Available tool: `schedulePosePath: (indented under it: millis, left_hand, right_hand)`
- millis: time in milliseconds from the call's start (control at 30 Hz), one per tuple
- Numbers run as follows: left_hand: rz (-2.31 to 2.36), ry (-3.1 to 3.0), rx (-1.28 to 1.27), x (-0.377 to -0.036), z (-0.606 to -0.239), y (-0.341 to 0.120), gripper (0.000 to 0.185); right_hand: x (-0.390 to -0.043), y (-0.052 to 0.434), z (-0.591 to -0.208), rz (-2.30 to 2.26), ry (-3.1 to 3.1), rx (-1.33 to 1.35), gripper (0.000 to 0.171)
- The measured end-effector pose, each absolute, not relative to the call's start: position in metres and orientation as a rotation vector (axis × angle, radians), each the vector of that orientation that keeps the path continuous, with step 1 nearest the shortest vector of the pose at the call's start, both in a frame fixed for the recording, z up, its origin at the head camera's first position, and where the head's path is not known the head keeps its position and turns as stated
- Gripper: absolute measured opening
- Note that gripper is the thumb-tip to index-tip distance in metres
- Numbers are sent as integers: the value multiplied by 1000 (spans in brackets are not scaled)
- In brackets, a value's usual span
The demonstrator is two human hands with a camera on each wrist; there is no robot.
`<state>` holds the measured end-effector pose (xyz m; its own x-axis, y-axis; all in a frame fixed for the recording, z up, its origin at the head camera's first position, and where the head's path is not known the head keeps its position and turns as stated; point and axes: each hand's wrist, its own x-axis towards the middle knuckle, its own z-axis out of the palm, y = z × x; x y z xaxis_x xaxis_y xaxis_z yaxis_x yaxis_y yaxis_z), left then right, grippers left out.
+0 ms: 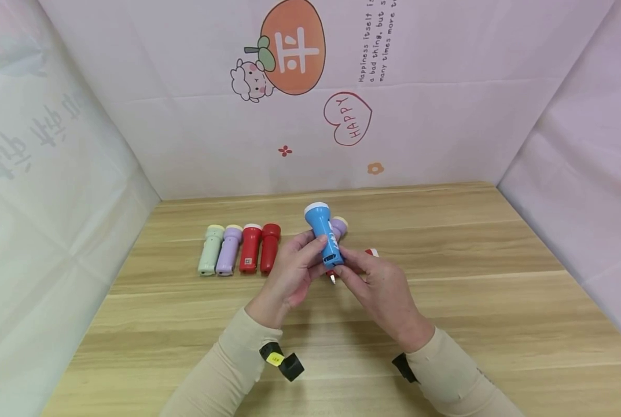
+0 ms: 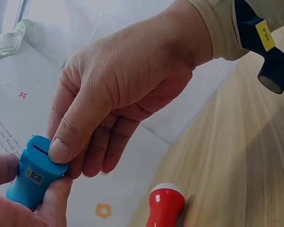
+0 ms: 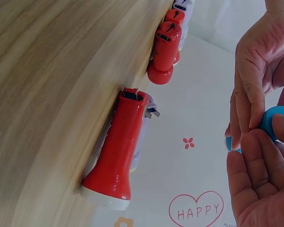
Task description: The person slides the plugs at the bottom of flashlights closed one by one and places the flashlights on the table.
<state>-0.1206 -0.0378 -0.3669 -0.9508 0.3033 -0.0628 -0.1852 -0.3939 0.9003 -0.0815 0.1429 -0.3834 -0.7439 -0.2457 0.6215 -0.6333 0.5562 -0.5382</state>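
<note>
A blue flashlight (image 1: 319,220) with a white head rim is held up above the table, head away from the person. My left hand (image 1: 291,272) grips its body, thumb along the side. At the tail end, my right hand (image 1: 385,292) pinches with thumb and fingertips. The left wrist view shows the right thumb on the slotted tail (image 2: 42,151), beside a small code label. Beyond the hands a lavender flashlight (image 1: 338,225) lies on the table. A red flashlight (image 3: 120,146) with a white rim lies close to it, mostly hidden by my hands in the head view.
To the left, four flashlights lie in a row: pale green (image 1: 210,250), lavender (image 1: 229,250), red with a white rim (image 1: 250,246) and all red (image 1: 270,246). Printed white cloth (image 1: 195,145) stands behind the wooden table (image 1: 498,278) and along both sides.
</note>
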Motion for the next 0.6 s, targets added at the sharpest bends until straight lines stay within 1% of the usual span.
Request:
schedulePosePath:
  millis: [333,600]
  left_hand:
    - [2369,1588,236,-121,-366,-42,44]
    - [2334,1674,192,-120,-368,-44,47]
  right_hand:
    - [-83,144,-385,1040,-2316,715,43]
    - [-83,144,-384,938,-2353,691,42]
